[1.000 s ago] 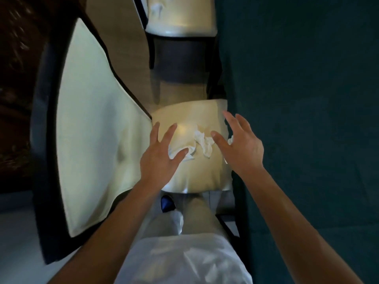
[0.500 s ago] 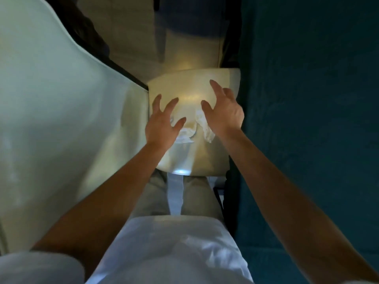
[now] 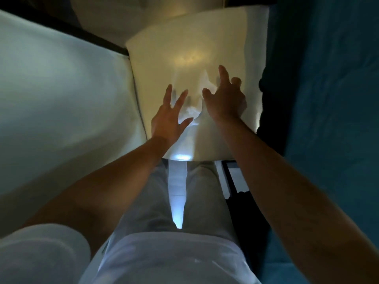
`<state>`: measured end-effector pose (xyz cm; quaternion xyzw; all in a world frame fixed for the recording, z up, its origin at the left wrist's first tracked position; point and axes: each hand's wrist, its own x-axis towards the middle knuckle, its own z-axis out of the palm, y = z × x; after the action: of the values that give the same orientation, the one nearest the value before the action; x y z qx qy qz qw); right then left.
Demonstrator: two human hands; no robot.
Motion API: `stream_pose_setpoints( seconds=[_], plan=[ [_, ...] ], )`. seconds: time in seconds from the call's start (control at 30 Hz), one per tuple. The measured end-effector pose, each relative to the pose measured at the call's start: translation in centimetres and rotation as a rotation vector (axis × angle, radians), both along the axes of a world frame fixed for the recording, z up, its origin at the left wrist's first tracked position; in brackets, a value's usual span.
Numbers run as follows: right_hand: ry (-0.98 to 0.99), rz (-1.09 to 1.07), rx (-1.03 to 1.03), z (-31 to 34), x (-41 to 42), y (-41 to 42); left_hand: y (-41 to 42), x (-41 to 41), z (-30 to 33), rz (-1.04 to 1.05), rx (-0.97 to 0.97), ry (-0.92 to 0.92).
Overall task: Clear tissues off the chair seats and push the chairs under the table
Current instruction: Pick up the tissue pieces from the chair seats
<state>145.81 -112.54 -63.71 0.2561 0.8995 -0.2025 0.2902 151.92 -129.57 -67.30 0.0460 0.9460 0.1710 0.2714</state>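
no text, label or number can be read.

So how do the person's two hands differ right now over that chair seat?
The left hand has its fingers straight and spread; the right hand has some fingers bent. The left hand sits nearer the person, the right hand further along the chair seat. Both flank the crumpled tissue; neither plainly grips it.

Both spread hands, left hand (image 3: 168, 121) and right hand (image 3: 225, 101), flank crumpled tissue (image 3: 191, 111) on chair seat (image 3: 164, 64).

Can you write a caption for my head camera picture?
Two open hands, left hand and right hand, reach for crumpled tissues on a cream chair seat.
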Motion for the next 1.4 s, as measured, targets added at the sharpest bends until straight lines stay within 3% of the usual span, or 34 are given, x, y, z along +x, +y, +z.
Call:
stream_pose_setpoints(
  seconds=[0.13, 0.43, 0.57, 0.8, 0.9, 1.03, 1.17, 1.3, 1.4],
  plan=[
    [-0.146, 0.063, 0.058, -3.8, 2.3, -1.3, -0.3, 1.0, -3.0, -0.04, -0.017, -0.065],
    [-0.133, 0.165, 0.165, -7.3, 2.1, -1.1, -1.0, -1.7, -3.9, 0.113, 0.07, -0.037],
    [-0.194, 0.029, 0.057, -7.1, 2.3, -1.8, -1.9, -2.8, -3.6, 0.074, 0.094, 0.014],
    [-0.11, -0.264, -0.108, -5.1, 2.5, -2.1, -1.4, -1.1, -2.0, 0.195, 0.001, -0.122],
    [-0.005, -0.293, -0.204, -3.4, 2.8, -1.9, -1.7, -0.8, 0.2, 0.23, -0.015, -0.148],
    [0.06, -0.328, -0.28, 1.4, 1.9, -1.8, -3.0, -3.2, 3.7, 0.222, -0.018, -0.048],
    [0.183, -0.432, -0.516, 8.6, -0.4, -1.4, -3.5, -7.2, 8.9, 0.219, -0.107, 0.049],
    [0.232, -0.284, -0.61, 16.1, -1.8, 0.7, -2.5, -10.2, 15.0, 0.288, 0.019, 0.14],
    [0.269, -0.274, -0.618, 20.0, -2.3, 2.4, -1.9, -12.3, 19.2, 0.229, 0.082, 0.215]
  ],
)
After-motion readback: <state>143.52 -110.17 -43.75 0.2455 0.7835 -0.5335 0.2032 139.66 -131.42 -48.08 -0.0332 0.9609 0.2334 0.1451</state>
